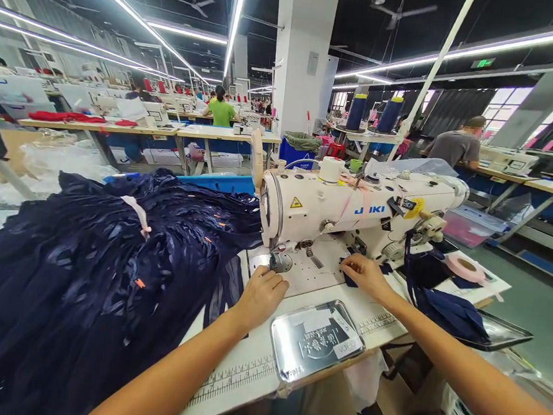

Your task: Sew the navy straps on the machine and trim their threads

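A white sewing machine [354,208] stands on the white table [254,354] in front of me. My left hand [261,296] rests on the machine bed just before the needle plate [279,262], fingers curled under, with no cloth showing in them. My right hand [365,275] lies to the right on the bed, fingers pressed down on a small piece of dark navy fabric [350,280]. A large heap of navy fabric strips [97,269] covers the table's left side.
A shiny metal tray [316,340] sits at the table's front edge. More navy fabric [446,309] hangs at the right, with a pink tape roll [465,268] behind it. Other people sit at worktables in the background.
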`<action>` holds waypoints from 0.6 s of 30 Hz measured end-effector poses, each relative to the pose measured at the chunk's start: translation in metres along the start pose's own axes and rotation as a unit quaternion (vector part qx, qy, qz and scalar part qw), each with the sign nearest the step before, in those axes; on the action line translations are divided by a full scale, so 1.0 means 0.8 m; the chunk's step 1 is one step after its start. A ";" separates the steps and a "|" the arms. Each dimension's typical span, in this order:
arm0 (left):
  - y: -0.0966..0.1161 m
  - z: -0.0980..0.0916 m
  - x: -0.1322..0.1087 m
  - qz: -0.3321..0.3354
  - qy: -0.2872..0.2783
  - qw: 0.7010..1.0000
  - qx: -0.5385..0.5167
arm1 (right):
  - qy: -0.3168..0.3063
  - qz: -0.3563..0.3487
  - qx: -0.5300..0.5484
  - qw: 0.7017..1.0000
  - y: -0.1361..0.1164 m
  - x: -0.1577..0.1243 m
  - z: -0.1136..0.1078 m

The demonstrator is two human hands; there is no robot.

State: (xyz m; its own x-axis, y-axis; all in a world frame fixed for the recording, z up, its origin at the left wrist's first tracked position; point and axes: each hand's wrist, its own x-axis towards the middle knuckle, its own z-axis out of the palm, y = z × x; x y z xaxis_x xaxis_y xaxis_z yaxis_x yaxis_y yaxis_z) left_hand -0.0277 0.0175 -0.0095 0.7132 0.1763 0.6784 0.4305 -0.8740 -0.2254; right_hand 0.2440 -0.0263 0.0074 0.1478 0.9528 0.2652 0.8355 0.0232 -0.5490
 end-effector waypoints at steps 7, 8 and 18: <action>0.000 0.002 -0.006 -0.033 -0.035 0.999 0.007 | -0.063 0.023 -0.078 0.995 -0.049 0.053 0.048; 0.000 0.002 -0.006 -0.036 -0.039 0.999 0.007 | -0.074 0.027 -0.075 0.994 -0.050 0.060 0.050; 0.002 0.004 -0.011 -0.051 -0.068 0.996 0.016 | -0.170 0.041 0.133 0.976 -0.087 0.021 0.068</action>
State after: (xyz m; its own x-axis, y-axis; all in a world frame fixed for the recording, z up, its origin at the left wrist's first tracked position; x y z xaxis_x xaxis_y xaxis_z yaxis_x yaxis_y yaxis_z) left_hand -0.0314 0.0161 -0.0184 0.7321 0.3248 0.5988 0.5206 -0.8337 -0.1842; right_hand 0.1597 0.0045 0.0069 -0.0138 0.9991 -0.0407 0.6542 -0.0218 -0.7560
